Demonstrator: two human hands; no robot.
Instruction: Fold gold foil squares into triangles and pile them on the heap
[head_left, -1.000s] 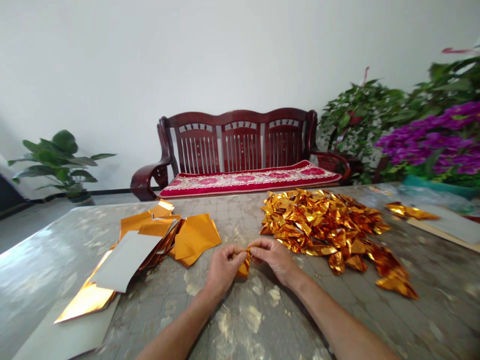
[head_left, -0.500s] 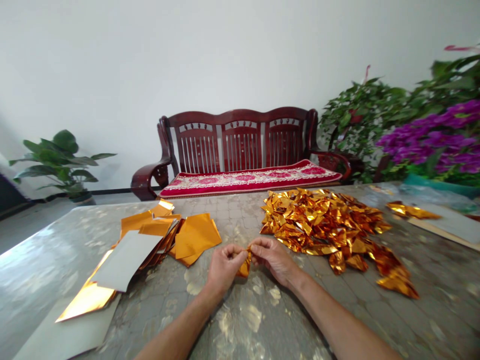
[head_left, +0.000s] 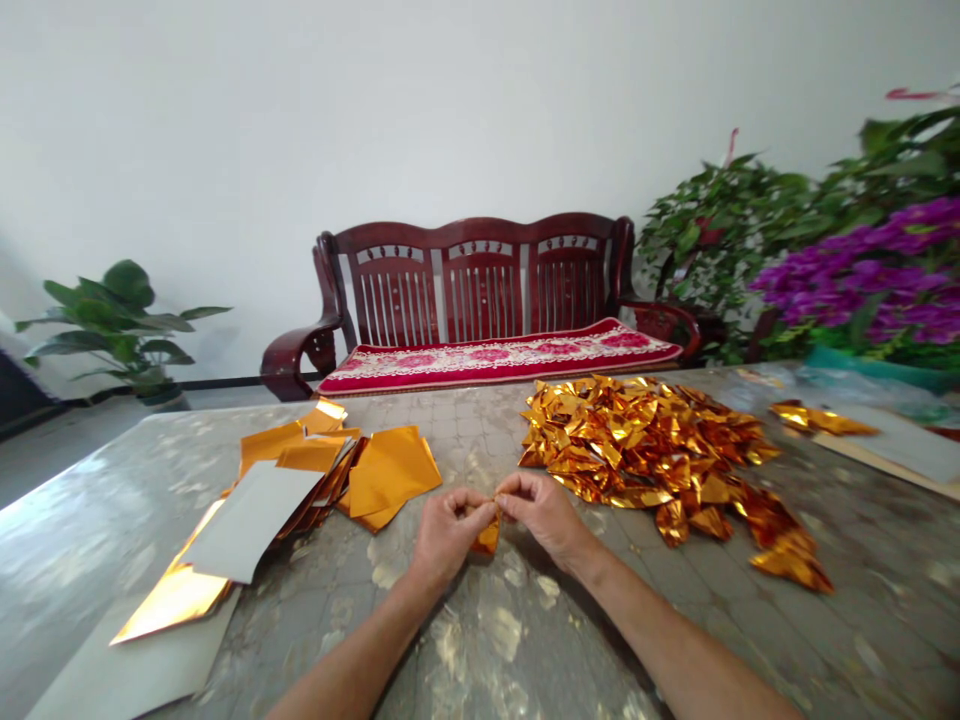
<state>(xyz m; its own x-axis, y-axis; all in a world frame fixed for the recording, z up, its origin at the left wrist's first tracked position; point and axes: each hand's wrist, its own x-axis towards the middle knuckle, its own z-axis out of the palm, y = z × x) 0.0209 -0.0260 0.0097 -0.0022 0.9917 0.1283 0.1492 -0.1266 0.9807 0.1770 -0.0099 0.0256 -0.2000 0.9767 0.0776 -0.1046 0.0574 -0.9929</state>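
Note:
Close together over the middle of the table, my left hand (head_left: 451, 532) and my right hand (head_left: 546, 515) pinch one small piece of gold foil paper (head_left: 487, 537). Its lower part shows below my fingertips; the upper part is hidden by them. To the left lie square gold foil sheets (head_left: 394, 472) in loose, overlapping stacks. On the right spreads a heap of folded gold foil pieces (head_left: 637, 440), with a few trailing toward the near right.
White-grey sheets (head_left: 255, 515) lie on the left stacks. At the right table edge are a pale board (head_left: 900, 445) and clear plastic wrap (head_left: 862, 395). Behind the table (head_left: 337, 640) stands a dark red wooden bench (head_left: 480, 290), with potted plants (head_left: 135, 325) on either side.
My right hand's fingertips have shifted slightly to the left on the foil paper. My left hand stays nearly in place, and the stacks and heap are unchanged.

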